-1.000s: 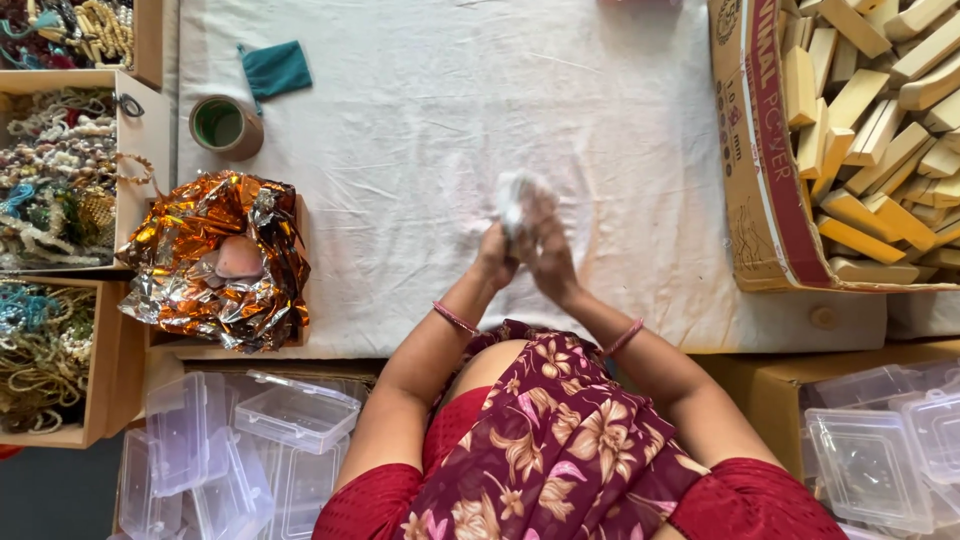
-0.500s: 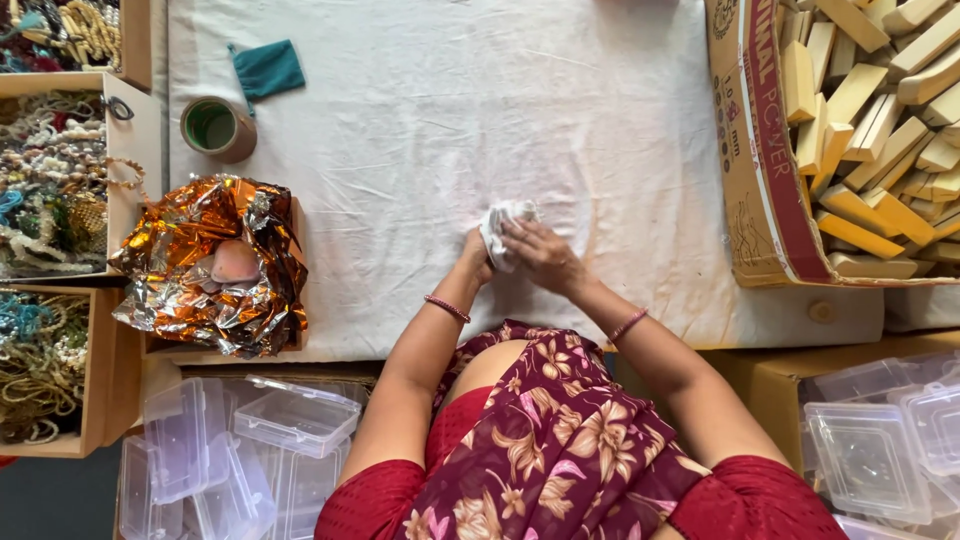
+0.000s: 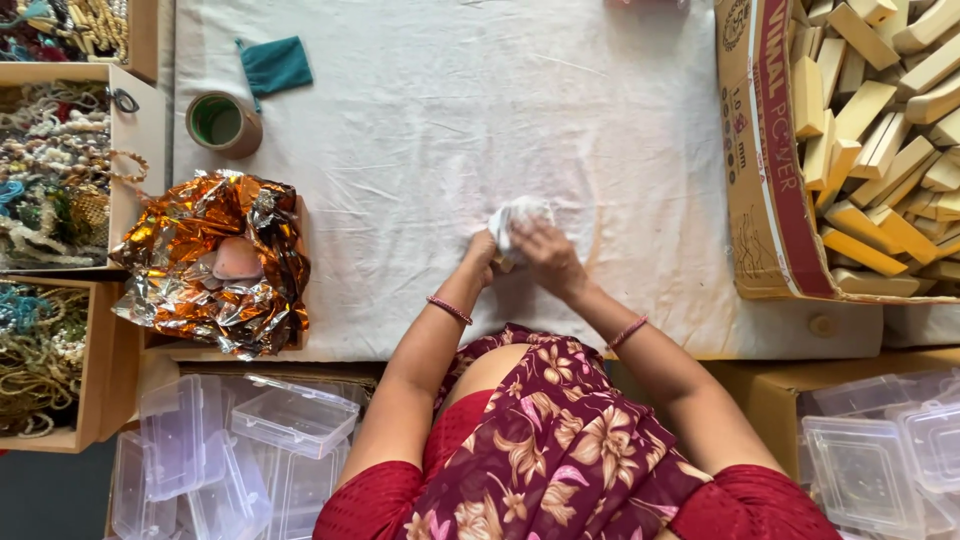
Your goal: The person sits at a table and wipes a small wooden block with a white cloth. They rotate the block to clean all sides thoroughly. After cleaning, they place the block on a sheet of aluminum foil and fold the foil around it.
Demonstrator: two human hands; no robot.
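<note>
Compared with the view a second earlier, both hands have come down from a raised, pressed-together pose and now rest low on the white cloth [image 3: 420, 150], with the crumpled white wrapping [image 3: 517, 214] pushed forward past the fingertips. The left hand [image 3: 483, 256] lies at the near left of the bundle, its fingers curled in against a small tan piece that shows just under the wrapping; the fingers look closed on the bundle, though how firmly cannot be told. The right hand [image 3: 548, 258] lies across the bundle from the right, fingers close together and bent over its top, touching the wrapping. The wrapping sits between and just beyond the fingers of both hands, on the cloth. A thin bracelet circles each wrist. Well to the left of the fingers lies a crumpled heap of orange-and-silver foil [image 3: 215, 265]; beyond it stand a roll of tape [image 3: 223, 122] and a small teal pouch [image 3: 276, 65]. Well to the right of the fingers, an open cardboard box [image 3: 765, 170] holds pale wooden blocks [image 3: 880, 130]. Clear plastic boxes [image 3: 290, 420] lie below the table edge, on the near side of both wrists.
</note>
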